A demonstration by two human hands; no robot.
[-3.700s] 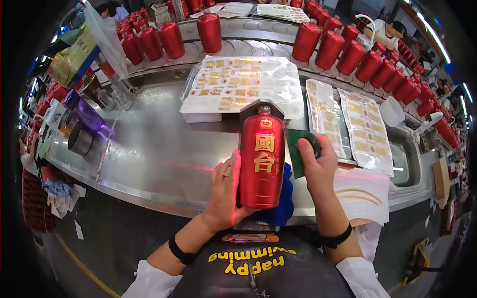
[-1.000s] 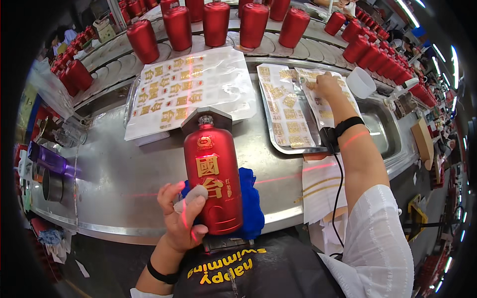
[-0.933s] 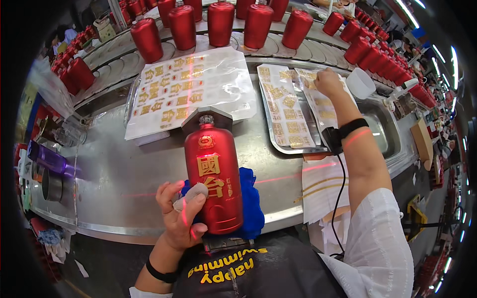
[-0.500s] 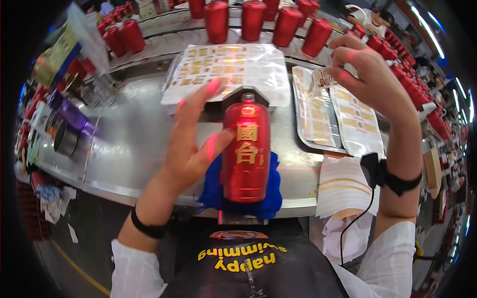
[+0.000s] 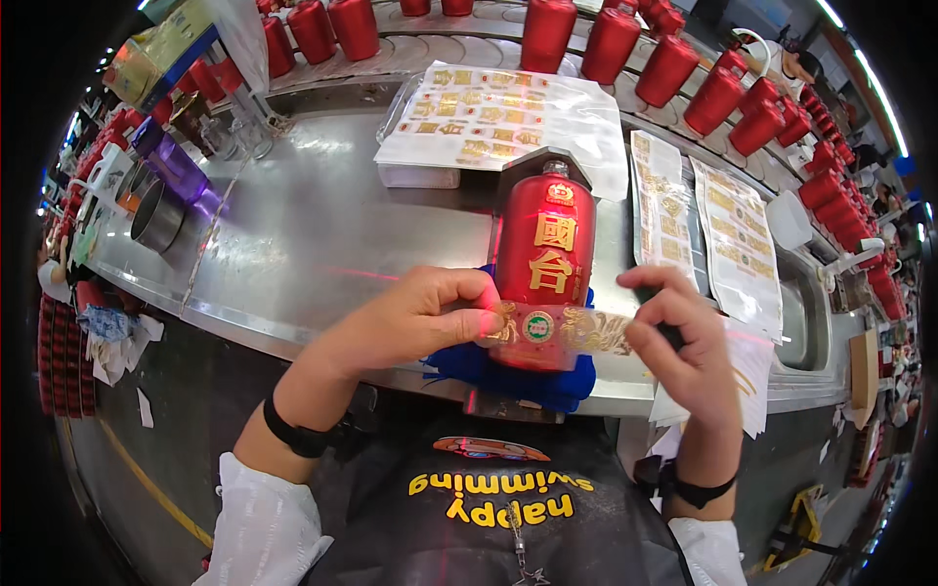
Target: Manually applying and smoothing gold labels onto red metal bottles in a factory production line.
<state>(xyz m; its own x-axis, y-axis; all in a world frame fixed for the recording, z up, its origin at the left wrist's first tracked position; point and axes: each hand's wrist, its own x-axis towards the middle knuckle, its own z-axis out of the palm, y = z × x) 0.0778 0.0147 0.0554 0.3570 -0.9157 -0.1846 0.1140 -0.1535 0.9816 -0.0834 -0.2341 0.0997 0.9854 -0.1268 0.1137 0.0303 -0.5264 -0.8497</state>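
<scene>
A red bottle (image 5: 547, 234) with gold characters lies on its back in front of me, its neck in a black angular holder (image 5: 523, 161) and its base over a blue cloth (image 5: 459, 366). Across the lower part of the bottle runs a clear decal strip (image 5: 598, 330) with gold patterns and a round green emblem. My left hand (image 5: 415, 317) pinches the strip's left end against the bottle's side. At the other end, my right hand (image 5: 684, 342) pinches the strip between thumb and finger, just off the bottle's right side. Whether the strip's middle touches the bottle I cannot tell.
Printed gold decal sheets lie beyond the bottle (image 5: 459, 107) and at its right (image 5: 738, 225), by a steel sink (image 5: 806, 308). Several red bottles (image 5: 611, 44) stand along a conveyor behind. A purple bottle (image 5: 171, 161) and metal cup (image 5: 156, 220) stand on the steel table (image 5: 293, 215).
My right hand has come down from above the right-hand sheets, bringing the decal strip to the bottle. My left hand has moved down and closed on the strip's left end. The view has shifted.
</scene>
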